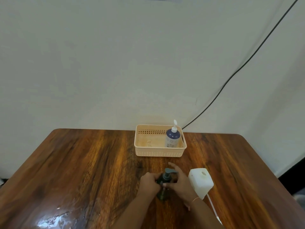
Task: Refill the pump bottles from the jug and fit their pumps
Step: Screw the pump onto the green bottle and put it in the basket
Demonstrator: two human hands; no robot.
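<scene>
A dark green pump bottle (162,195) stands near the front middle of the wooden table (82,162). My left hand (149,182) grips its shoulder from the left. My right hand (179,180) wraps the collar of its grey-blue pump (169,171) from the right, index finger stretched out. The white jug (200,182) stands just right of my right hand, its round mouth open on top. A dark blue pump bottle (172,138) with a white pump stands upright in the right end of the peach basket (159,152).
The peach basket sits at the back middle of the table, close to the wall. A white tube (213,207) lies on the table by the jug's front. A black cable (231,78) runs down the wall behind the basket.
</scene>
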